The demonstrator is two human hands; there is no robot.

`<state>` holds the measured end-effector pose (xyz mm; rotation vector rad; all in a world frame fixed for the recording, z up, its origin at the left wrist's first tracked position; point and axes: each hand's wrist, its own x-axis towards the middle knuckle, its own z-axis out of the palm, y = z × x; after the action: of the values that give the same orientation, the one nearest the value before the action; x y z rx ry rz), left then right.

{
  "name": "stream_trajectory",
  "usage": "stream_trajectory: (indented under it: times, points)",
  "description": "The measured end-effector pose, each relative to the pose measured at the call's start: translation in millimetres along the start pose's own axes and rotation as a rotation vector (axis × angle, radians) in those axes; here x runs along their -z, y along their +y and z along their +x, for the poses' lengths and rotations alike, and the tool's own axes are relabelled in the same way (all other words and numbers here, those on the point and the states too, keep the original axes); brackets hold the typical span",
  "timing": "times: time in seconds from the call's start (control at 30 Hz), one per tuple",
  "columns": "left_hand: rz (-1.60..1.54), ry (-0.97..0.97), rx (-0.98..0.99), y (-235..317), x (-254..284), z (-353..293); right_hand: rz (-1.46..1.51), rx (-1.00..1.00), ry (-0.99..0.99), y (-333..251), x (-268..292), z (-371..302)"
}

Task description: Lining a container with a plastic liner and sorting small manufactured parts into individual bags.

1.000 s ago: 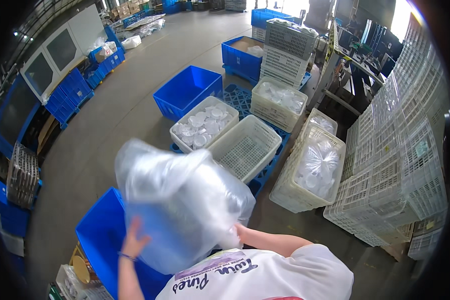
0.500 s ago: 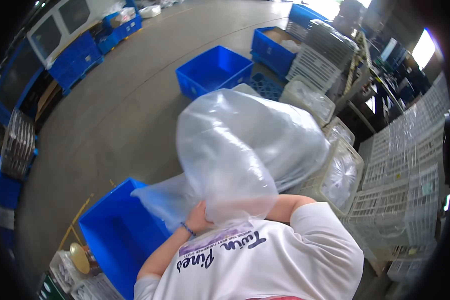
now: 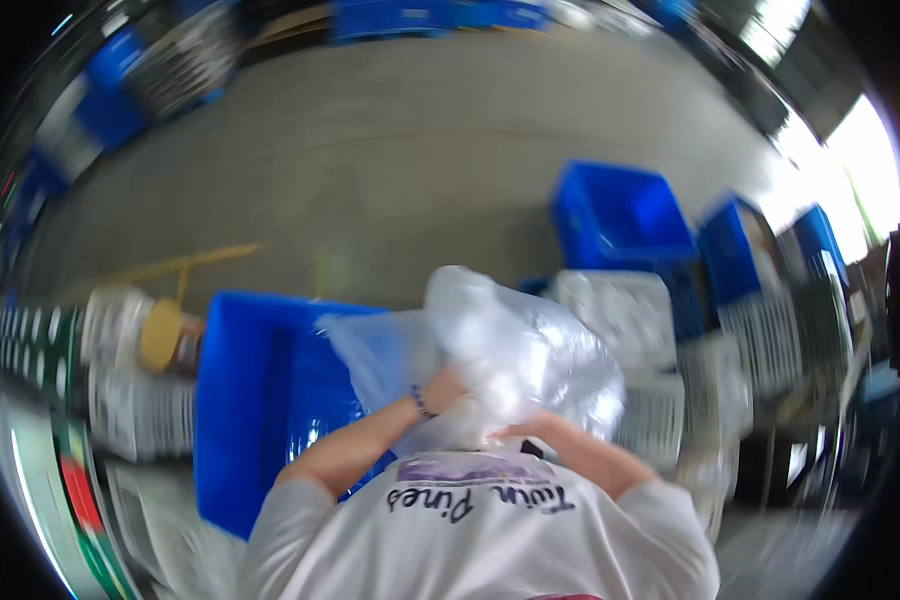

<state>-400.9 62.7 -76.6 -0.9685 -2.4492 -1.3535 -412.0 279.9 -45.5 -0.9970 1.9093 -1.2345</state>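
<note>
A large clear plastic bag (image 3: 570,360), puffed out and wrinkled, is held in front of my chest. My left hand (image 3: 448,391), with a dark beaded bracelet at the wrist, is closed on the bunched plastic, and its fingertips are partly hidden by the film. On the other side of the gathered part, my right hand (image 3: 526,427) grips the bag near its lower end. A loose flap of the film stretches left over the edge of a big blue bin (image 3: 232,400), which stands close by my left arm.
Another blue bin (image 3: 625,250) stands ahead to the right. Pale crates (image 3: 615,305) with bagged contents line my right side. Beyond my left bin are white baskets (image 3: 142,415) and a round tan object (image 3: 163,335). Grey floor (image 3: 390,170) with yellow marking lies ahead.
The view has swung to the left. The bag looks smaller and less puffed up, drawn closer to me. My right hand, hidden behind the film before, now shows.
</note>
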Motion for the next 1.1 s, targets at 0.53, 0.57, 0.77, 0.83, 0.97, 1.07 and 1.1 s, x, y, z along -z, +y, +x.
stream_trajectory:
  times: [0.53, 0.57, 0.77, 0.83, 0.97, 1.07, 1.1]
  points:
    - [0.477, 0.256, 0.869, 16, 41, 26, 1.494, -0.269, -0.371, 120, 110, 168]
    - [0.478, 0.260, 0.876, 20, 28, 23, 1.460, -0.279, -0.392, 112, 101, 181]
    - [0.436, 0.278, 0.924, 23, 9, 44, 1.256, -0.370, -0.492, 79, 60, 212]
    - [0.424, 0.277, 0.933, 29, 10, 40, 1.190, -0.390, -0.517, 83, 47, 206]
    - [0.394, 0.267, 0.939, 18, 52, 55, 1.059, -0.424, -0.550, 109, 53, 200]
    - [0.369, 0.302, 0.982, 31, 92, 39, -0.033, 0.587, 0.131, -35, 82, 156]
    - [0.364, 0.305, 0.986, 51, 104, 16, -0.016, 0.653, 0.174, -68, 98, 143]
